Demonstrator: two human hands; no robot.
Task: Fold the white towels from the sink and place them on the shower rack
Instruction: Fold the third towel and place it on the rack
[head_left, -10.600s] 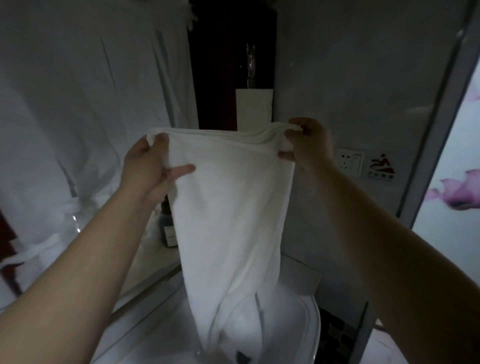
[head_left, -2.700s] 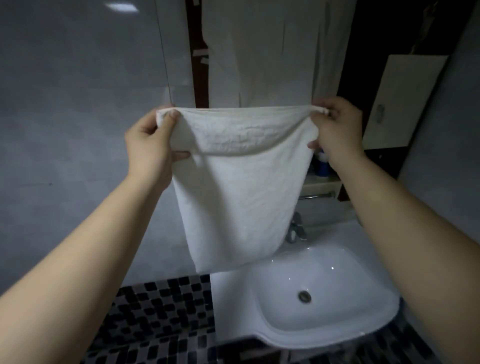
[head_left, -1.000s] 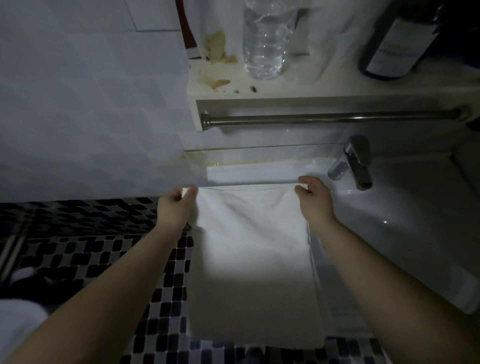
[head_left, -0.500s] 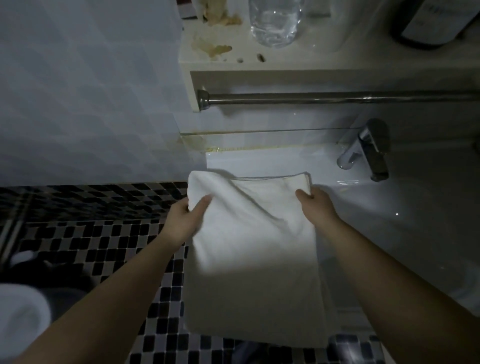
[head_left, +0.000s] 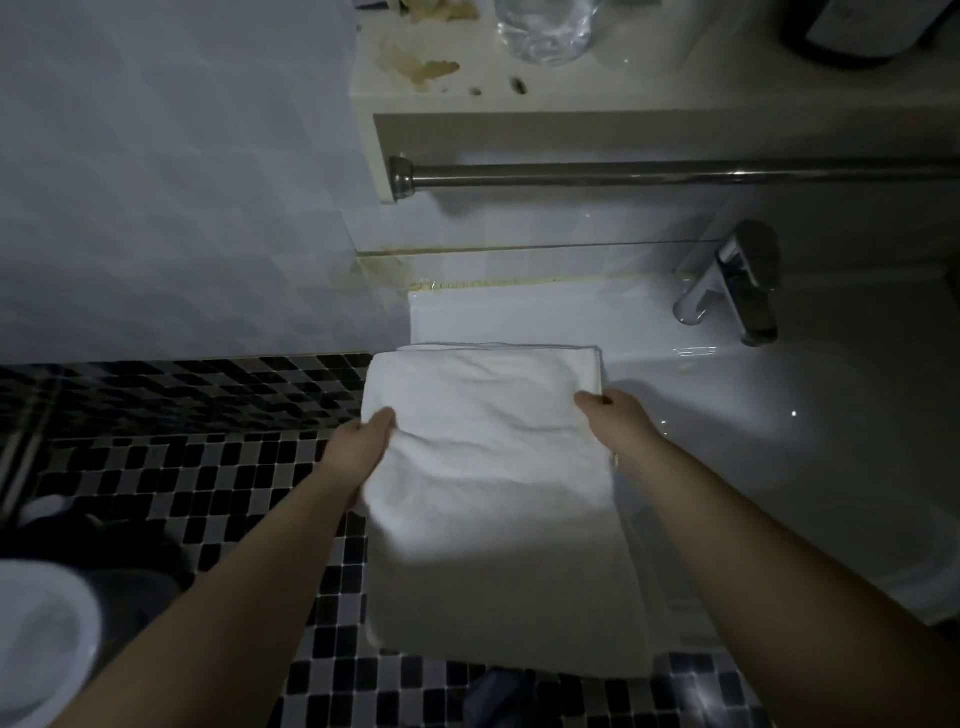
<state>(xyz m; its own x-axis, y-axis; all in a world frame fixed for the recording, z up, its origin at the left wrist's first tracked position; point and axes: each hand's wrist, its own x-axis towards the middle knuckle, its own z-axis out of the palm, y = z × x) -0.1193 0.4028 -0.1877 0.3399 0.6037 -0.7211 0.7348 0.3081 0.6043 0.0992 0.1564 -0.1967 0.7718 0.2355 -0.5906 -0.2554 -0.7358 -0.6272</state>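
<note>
A white towel (head_left: 488, 467) lies on the left rim of the white sink (head_left: 753, 441), its far part doubled back toward me so a folded edge runs along the far side. My left hand (head_left: 363, 447) grips the towel's left edge, fingers tucked under the cloth. My right hand (head_left: 608, 410) pinches the right edge near the fold. The towel's near end hangs over the sink's front rim.
A chrome faucet (head_left: 737, 280) stands right of the towel. A metal rail (head_left: 649, 174) runs under a stained shelf (head_left: 519, 93) carrying a clear water bottle (head_left: 545, 31) and a dark bottle (head_left: 862, 31). Black-and-white mosaic floor (head_left: 182, 467) lies left; a white object (head_left: 36, 639) sits bottom left.
The towel went from held up in the air to lying on the sink rim. Both hands have since drawn its far edge back toward me, making a fold.
</note>
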